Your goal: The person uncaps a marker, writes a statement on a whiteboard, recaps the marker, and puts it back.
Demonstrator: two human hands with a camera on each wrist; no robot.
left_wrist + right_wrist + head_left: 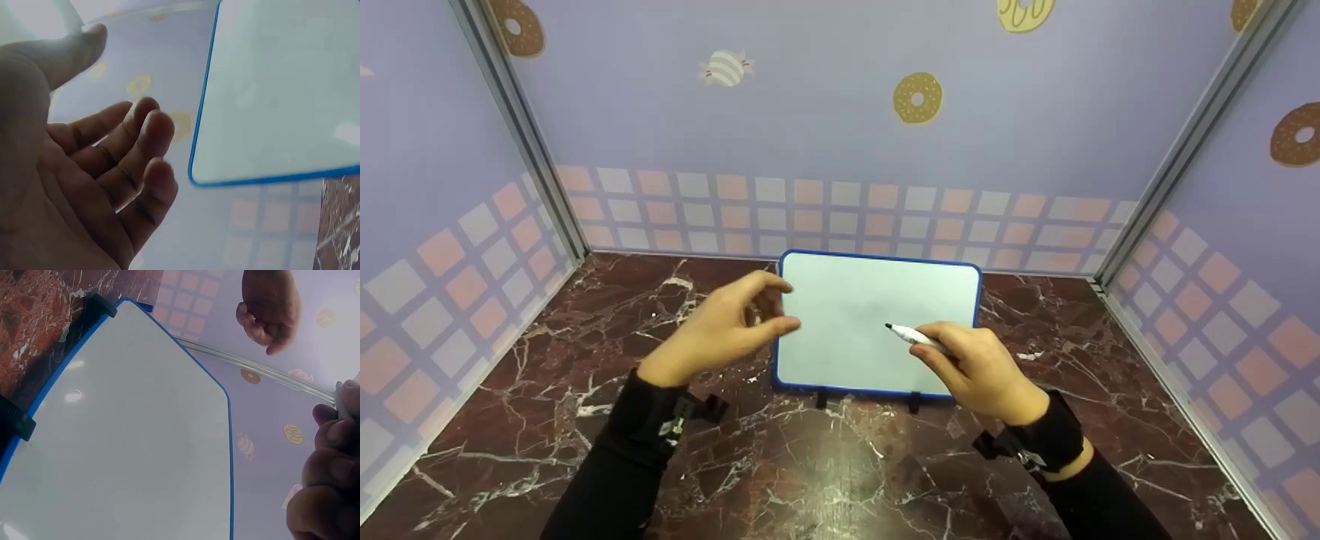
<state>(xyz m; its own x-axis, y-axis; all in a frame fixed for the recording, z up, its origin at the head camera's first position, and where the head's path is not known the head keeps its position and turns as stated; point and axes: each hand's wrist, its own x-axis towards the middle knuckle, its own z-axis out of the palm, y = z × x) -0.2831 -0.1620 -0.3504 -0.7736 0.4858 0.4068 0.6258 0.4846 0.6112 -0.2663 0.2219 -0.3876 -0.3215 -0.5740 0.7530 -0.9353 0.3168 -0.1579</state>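
A whiteboard [847, 319] with a blue frame stands propped on two small black feet in the head view. My right hand [979, 371] pinches a white marker [911, 334] between thumb and fingers, its dark tip uncapped and pointing left in front of the board. Beside the board's left edge is my left hand [727, 322], fingers loosely bent, thumb apart, nothing held. In the left wrist view the same hand [112, 163] has its fingers relaxed near the blue edge. The right wrist view shows the blank board surface [140, 422], with the right hand's curled fingers [323, 495] at the right.
The board rests on a dark red marbled tabletop [780, 465]. Behind it rises a lilac wall [825, 135] with donut and candy prints and a checkered band. Side panels meet it at metal corner posts [1192, 142]. One black foot [914, 403] juts forward below the board.
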